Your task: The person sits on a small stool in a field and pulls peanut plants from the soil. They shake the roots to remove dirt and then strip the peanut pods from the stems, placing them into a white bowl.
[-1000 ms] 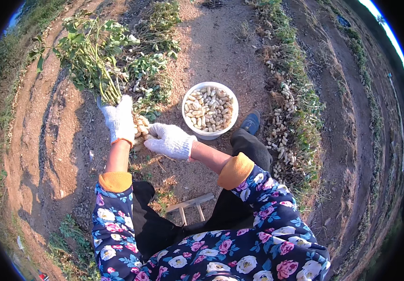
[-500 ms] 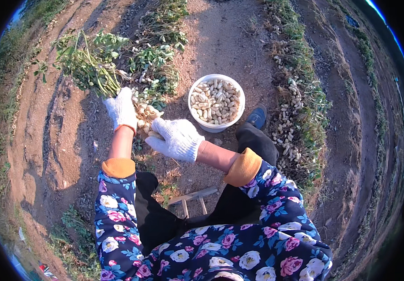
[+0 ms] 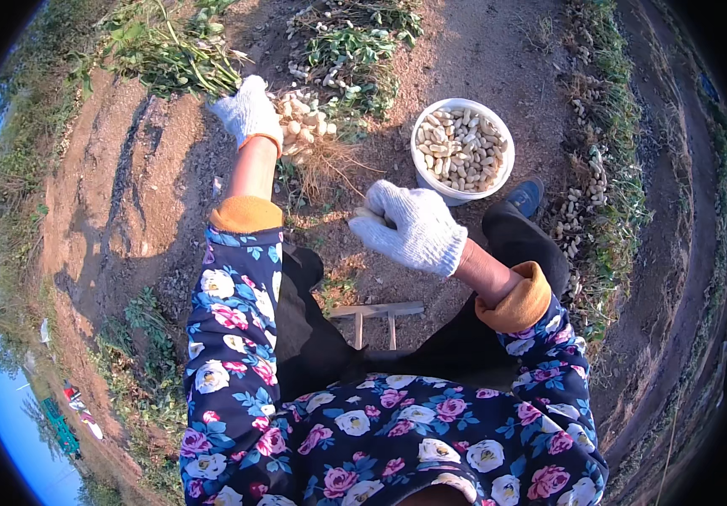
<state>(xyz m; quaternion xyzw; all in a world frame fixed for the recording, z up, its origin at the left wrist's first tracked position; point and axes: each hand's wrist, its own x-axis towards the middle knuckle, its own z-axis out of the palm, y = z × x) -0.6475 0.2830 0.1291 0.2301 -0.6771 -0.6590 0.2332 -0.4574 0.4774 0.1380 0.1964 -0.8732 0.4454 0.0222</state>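
Landmark: white bucket (image 3: 462,150), round, standing on bare soil and filled nearly to the rim with pale peanut pods. Left hand (image 3: 248,111), in a white knit glove, is well to the left of the bucket and slightly above it in the head view; its grip is wrapped tight around the stems of a peanut plant (image 3: 180,61), fingers curled fully round with no gap visible. The plant's green leaves spread away to the upper left of the hand, and its root end hangs toward the bucket side, carrying a cluster of pods (image 3: 303,126) and a tuft of dry brown roots just below the cluster. Right hand (image 3: 410,226), also in a white glove, sits just below the bucket's near rim, apart from it. Its grip is drawn in, fingertips (image 3: 369,221) pressed together around something pale at the left edge of the glove; it looks like a pod or two, but the glove hides most of it. Right hand is clear of the cluster of pods, with bare soil between them. Beyond the bucket, on its upper left, more pulled plants (image 3: 348,51) lie on the ground. A blue shoe (image 3: 525,198) touches the bucket's lower right side.
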